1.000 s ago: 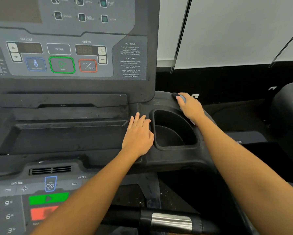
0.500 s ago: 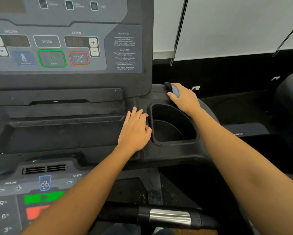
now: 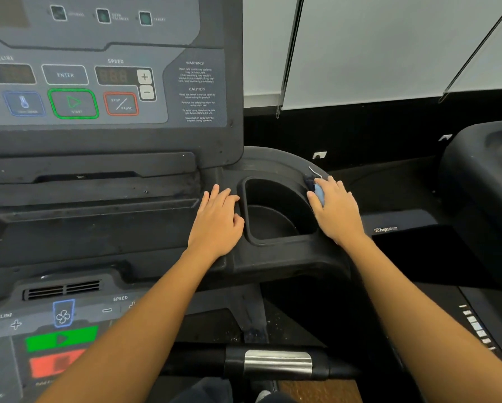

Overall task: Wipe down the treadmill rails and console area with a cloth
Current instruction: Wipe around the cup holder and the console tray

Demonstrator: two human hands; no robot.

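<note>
Matte black moulded plastic, dusty in places, forms the treadmill deck (image 3: 98, 237) I am watching. Nearest: a round handlebar (image 3: 277, 365) with a brushed-metal band. Left of it is a flat keypad (image 3: 61, 338) with green and red blocks.

The left hand (image 3: 216, 225) lies flat on the deck, fingers straight and together, just left of the deep rounded cup holder (image 3: 276, 193). The right hand (image 3: 338, 210) curves over a bunched blue cloth (image 3: 319, 194), pressing it on the holder's right rim; a loose thread trails out.

Further off I note the grey console (image 3: 98, 82), glossy and printed with buttons, then a pale wall (image 3: 389, 48).
</note>
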